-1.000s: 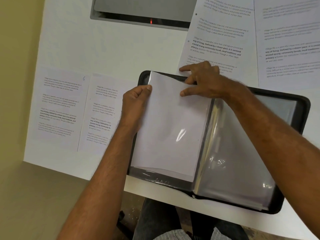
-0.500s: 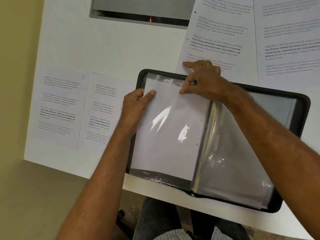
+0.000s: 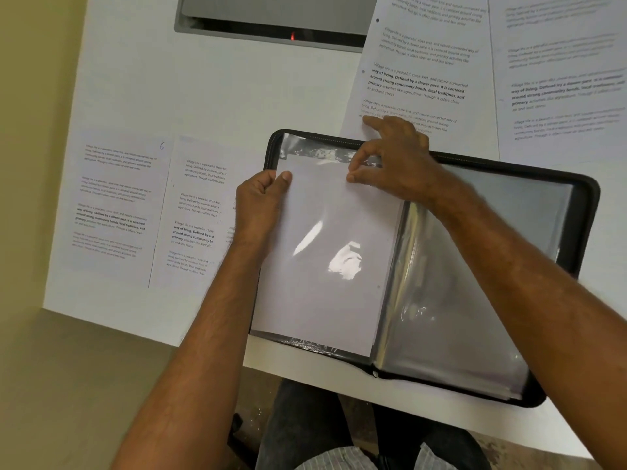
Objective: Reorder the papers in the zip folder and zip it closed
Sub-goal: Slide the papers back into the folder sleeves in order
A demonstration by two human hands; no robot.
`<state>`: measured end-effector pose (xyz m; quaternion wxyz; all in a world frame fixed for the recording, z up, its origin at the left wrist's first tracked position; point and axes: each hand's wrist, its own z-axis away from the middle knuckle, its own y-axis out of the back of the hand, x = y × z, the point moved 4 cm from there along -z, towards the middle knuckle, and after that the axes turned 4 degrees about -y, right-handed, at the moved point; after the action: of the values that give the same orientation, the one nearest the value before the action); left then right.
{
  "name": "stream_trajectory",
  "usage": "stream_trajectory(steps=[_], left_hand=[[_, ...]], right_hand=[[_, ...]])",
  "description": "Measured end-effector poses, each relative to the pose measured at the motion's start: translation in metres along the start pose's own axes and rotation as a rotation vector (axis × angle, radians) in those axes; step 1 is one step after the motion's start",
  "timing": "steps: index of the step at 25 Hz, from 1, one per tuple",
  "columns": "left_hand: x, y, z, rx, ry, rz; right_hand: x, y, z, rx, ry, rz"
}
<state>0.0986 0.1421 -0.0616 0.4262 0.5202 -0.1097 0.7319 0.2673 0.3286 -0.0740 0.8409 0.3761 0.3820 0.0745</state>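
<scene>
Person: seated at the near edge of the worktop (image 3: 135, 96), dark trousers showing below it, both bare forearms reaching forward.
Zip folder: the black zip folder (image 3: 583, 198) lies open and flat on the white worktop, its near corner hanging just over the edge, clear sleeves (image 3: 451, 317) fanned across its right half.
Blank sheet: a white sheet (image 3: 325, 266) sits inside the glossy sleeve on the folder's left half, its top edge just below the sleeve's mouth.
Left hand: the left hand (image 3: 261, 205) holds the sleeve's left edge near the top corner, grip clamped there, thumb lying on the sheet's face.
Right hand: the right hand (image 3: 393, 157) is at the sleeve's top edge, thumb and a finger pinching the plastic there, forefinger stretched out onto the page beyond.
Left pages: two printed pages (image 3: 115, 205) lie side by side left of the folder, the outer one marked with a handwritten 6.
Far pages: more printed pages (image 3: 424, 62) lie beyond the folder to the right.
Grey device: a grey device (image 3: 271, 18) with a small red light sits at the far edge.
</scene>
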Motion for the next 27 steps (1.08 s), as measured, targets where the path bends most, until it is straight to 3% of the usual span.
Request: stream_trajectory(steps=[6,10,12,14,17,22,27], left_hand=[[-0.009,-0.004,-0.001,0.164,-0.081,-0.198],[0.003,-0.028,0.028,0.216,-0.455,-0.657],[0.000,-0.060,0.052,0.043,-0.657,-0.812],[-0.011,-0.095,0.080,-0.229,-0.816,-0.916],[-0.034,-0.130,0.111,-0.508,-0.950,-1.056],[-0.062,-0.129,0.105,-0.551,-1.039,-1.193],[-0.065,-0.123,0.100,-0.525,-1.080,-1.256]], right_hand=[[0.017,-0.018,0.053,0.588,-0.134,-0.267],[0.027,-0.062,0.122,0.766,-0.346,-0.279],[0.031,-0.087,0.159,0.787,-0.464,-0.217],[0.036,-0.106,0.193,0.776,-0.594,-0.181],[0.050,-0.128,0.236,0.753,-0.826,-0.151],[0.066,-0.140,0.277,0.727,-1.076,-0.224],[0.064,-0.137,0.279,0.696,-1.141,-0.287]])
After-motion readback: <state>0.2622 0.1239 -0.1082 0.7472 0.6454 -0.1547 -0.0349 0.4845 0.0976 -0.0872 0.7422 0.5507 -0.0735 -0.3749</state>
